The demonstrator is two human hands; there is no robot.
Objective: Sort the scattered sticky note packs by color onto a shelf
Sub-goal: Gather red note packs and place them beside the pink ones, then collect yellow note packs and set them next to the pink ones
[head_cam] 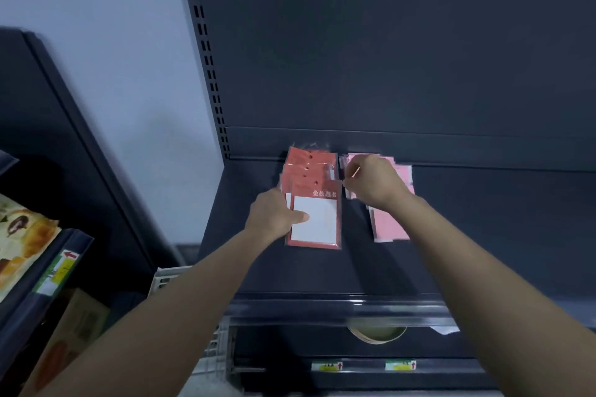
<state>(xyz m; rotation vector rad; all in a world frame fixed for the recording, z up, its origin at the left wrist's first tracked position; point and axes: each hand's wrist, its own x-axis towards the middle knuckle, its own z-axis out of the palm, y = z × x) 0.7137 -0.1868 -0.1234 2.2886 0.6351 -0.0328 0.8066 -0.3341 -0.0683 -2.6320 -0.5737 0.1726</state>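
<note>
A row of red sticky note packs lies overlapped on the dark shelf, running from the back panel toward me. My left hand grips the nearest red pack at its left edge, thumb on its white window. To the right lies a row of pink packs. My right hand sits over the far pink packs, fingers curled and pinching the edge of one. My hand and wrist hide much of the pink row.
The shelf's front lip is below my arms, with lower shelves and price tags underneath. A white crate stands at lower left. Another shelf unit with food packs is at the left. Bare shelf lies to the right.
</note>
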